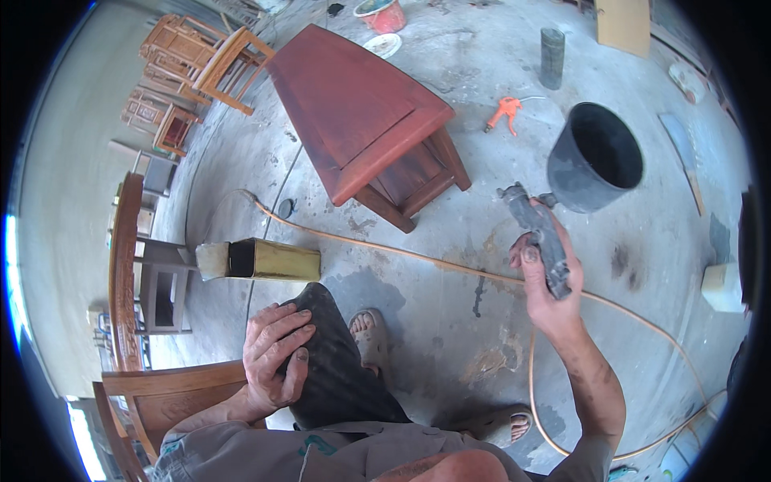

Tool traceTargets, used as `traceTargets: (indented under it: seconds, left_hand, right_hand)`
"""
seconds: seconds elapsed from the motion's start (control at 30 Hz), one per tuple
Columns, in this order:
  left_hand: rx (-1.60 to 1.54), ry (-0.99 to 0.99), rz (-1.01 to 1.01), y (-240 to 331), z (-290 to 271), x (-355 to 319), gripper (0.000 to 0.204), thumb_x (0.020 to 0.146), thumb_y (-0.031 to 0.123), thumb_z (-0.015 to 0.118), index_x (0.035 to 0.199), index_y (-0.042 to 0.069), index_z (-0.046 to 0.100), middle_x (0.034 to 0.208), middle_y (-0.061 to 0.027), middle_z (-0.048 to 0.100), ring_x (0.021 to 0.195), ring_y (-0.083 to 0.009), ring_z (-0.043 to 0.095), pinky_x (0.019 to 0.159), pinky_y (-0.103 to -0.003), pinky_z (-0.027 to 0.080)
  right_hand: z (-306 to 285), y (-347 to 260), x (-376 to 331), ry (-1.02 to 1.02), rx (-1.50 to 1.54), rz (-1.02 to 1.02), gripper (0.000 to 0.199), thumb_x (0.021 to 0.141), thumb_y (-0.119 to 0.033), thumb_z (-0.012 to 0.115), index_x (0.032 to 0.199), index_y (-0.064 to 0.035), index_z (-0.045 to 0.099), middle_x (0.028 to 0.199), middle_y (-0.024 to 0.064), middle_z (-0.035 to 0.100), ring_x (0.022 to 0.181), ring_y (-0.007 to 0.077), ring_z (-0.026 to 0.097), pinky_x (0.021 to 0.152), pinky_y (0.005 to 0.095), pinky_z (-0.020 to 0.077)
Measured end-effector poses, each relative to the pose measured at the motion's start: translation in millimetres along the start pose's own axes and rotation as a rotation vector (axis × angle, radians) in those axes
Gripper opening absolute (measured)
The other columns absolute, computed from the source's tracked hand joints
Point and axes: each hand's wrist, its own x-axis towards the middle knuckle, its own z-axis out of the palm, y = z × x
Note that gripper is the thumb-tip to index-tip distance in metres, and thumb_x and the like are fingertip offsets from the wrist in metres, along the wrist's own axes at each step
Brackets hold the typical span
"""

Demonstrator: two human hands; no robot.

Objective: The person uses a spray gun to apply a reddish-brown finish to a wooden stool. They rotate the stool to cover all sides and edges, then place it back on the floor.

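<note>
My right hand (pixel 552 269) is out to the right, closed around a dark grey, crumpled, cloth-like piece (pixel 536 229). That piece is long and lumpy; its exact kind is hard to make out. It is held up close to the near-left side of a black bucket (pixel 580 173), and I cannot tell whether they touch. On my black-trousered left knee (pixel 333 353) rests my left hand (pixel 277 349), fingers bent loosely over it and holding nothing. Just beyond this knee a yellowish rectangular tin (pixel 287 261) lies on its side, with a whitish block (pixel 212 261) at its open end.
A reddish-brown wooden table (pixel 361 104) stands ahead. A tan hose (pixel 418 257) snakes over the concrete floor (pixel 434 321). Beyond the bucket are an orange air blow gun (pixel 506 114) and a dark cylinder (pixel 552 58). Carved wooden chairs (pixel 229 68) line the left; a red pail (pixel 380 16) is far off.
</note>
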Motion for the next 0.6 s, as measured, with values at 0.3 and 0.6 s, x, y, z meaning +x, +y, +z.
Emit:
traceTargets:
  seconds: [0.3, 0.6]
  left_hand:
    - [-0.022, 0.036, 0.022, -7, -1, -5, 0.033, 0.079, 0.002, 0.063, 0.110, 0.000, 0.073, 0.120, -0.0164, 0.072, 0.117, -0.0375, 0.065, 0.105, -0.052, 0.047]
    - [-0.048, 0.058, 0.026, -10, -1, -4, 0.035, 0.076, 0.002, 0.065, 0.110, 0.001, 0.074, 0.120, -0.0139, 0.073, 0.117, -0.0345, 0.065, 0.105, -0.051, 0.047]
  right_hand:
    - [9, -44, -9, -0.128, -0.055, 0.052, 0.050, 0.103, -0.016, 0.063, 0.148, 0.0027, 0.050, 0.089, 0.0031, 0.061, 0.079, 0.0073, 0.056, 0.074, 0.0233, 0.0476]
    - [24, -63, -32, -0.313, 0.023, 0.097, 0.053, 0.099, -0.011, 0.068, 0.147, 0.0015, 0.050, 0.085, 0.0053, 0.065, 0.076, 0.0096, 0.062, 0.073, 0.0252, 0.0510]
